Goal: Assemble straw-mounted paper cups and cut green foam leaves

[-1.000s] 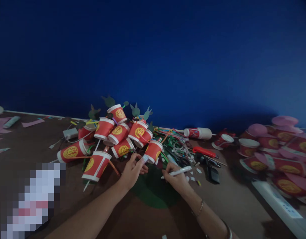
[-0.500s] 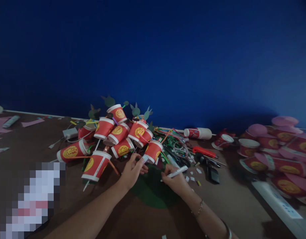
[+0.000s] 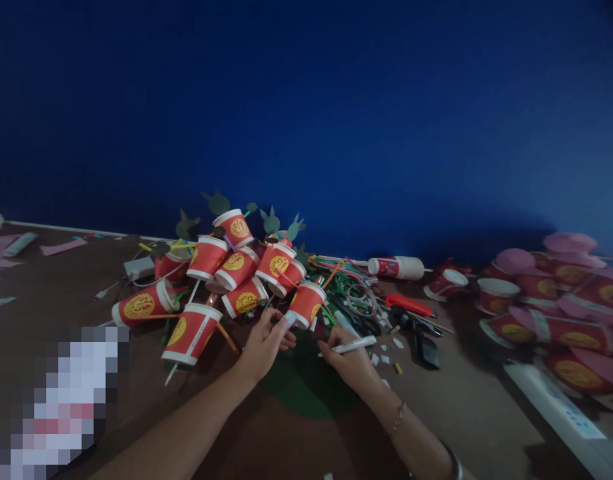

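Note:
My right hand (image 3: 344, 357) is closed round a white marker pen (image 3: 355, 345), its tip pointing left over a dark green paper piece (image 3: 306, 387). To the left, my left hand (image 3: 266, 340) has curled fingers around something pale and narrow (image 3: 290, 319), too unclear to name, just in front of a red paper cup (image 3: 307, 304). The green piece lies on the brown table below both hands. Several red cups with yellow emblems, straws and green animal-head shapes are piled behind my left hand.
Beyond my right hand are coloured wires and straws (image 3: 356, 293), a red cutter (image 3: 409, 305) and paper scraps. Red cups with pink tops (image 3: 576, 273) and a white power strip (image 3: 556, 400) lie right. A white charger (image 3: 139, 269) is at left, below the blue wall (image 3: 306, 120).
My right hand and the marker have shifted slightly left. My left hand has hardly moved.

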Action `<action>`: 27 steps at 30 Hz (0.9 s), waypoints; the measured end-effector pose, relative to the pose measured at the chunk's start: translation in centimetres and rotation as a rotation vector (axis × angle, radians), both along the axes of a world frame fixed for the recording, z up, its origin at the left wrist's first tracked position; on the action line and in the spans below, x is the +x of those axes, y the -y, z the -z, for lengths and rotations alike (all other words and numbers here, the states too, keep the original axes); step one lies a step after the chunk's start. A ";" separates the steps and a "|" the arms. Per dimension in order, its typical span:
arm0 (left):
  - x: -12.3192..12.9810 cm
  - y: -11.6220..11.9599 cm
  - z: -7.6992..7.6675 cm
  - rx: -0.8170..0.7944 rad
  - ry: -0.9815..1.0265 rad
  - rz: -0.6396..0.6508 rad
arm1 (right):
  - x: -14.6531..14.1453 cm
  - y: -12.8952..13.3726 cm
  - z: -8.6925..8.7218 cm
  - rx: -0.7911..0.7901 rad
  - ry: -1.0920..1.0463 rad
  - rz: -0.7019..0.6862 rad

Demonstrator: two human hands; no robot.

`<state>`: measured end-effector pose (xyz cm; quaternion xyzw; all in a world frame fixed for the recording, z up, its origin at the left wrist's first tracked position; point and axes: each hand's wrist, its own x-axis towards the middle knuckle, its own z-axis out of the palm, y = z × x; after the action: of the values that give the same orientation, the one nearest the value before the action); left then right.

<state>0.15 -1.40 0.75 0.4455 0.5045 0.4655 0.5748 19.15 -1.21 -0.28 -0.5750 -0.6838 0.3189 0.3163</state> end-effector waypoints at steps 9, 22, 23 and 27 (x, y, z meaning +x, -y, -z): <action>0.0 0.1 -0.1 -0.004 0.019 -0.007 | 0.2 0.0 0.3 0.021 0.006 -0.003; 0.0 0.0 0.0 -0.006 0.043 -0.007 | 0.3 0.0 0.4 -0.053 -0.039 -0.022; 0.0 0.0 0.0 -0.007 0.050 -0.007 | 0.3 0.0 0.4 -0.077 -0.059 -0.020; 0.0 0.0 0.0 -0.004 0.053 -0.019 | 0.2 -0.1 0.0 -0.129 -0.136 0.009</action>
<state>0.17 -1.41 0.70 0.4269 0.4943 0.4815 0.5845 19.33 -1.09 -0.33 -0.5744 -0.6361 0.3992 0.3256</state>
